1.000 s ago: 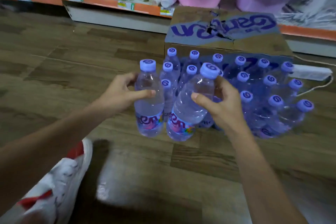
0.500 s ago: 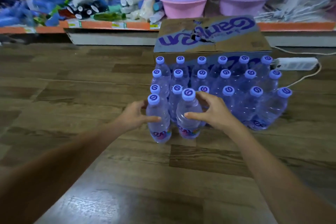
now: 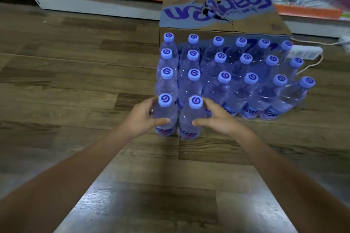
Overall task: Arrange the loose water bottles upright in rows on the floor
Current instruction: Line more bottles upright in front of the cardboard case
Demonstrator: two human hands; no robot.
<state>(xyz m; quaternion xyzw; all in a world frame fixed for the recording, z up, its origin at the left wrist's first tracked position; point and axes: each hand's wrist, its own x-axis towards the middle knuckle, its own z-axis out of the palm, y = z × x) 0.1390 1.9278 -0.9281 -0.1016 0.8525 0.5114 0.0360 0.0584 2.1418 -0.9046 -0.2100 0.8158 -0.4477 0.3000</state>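
On the wooden floor (image 3: 75, 85), in front of a cardboard box (image 3: 217, 22), the water bottles (image 3: 223, 89) were set upright in rows, with their blue caps pointing up. Two bottles formed the start of a nearer row. The left bottle (image 3: 165, 113) was grasped by the left hand (image 3: 141, 119), with the thumb wrapped across its front. The right bottle (image 3: 193, 117) was enclosed by the right hand (image 3: 217, 117), thumb in front and fingers behind; firm contact could not be confirmed from this view. Both bottles stood just beside each other and close against the row behind.

The bottles were judged to be full, therefore moderately heavy for their size. The thin clear walls were expected to yield under hard pressure and to be smooth, possibly slippery. A hold around the middle of the body, above the label, was considered most secure. The long axis of each bottle was vertical; those at the far right appeared tilted outward, which was attributed in part to the wide lens.
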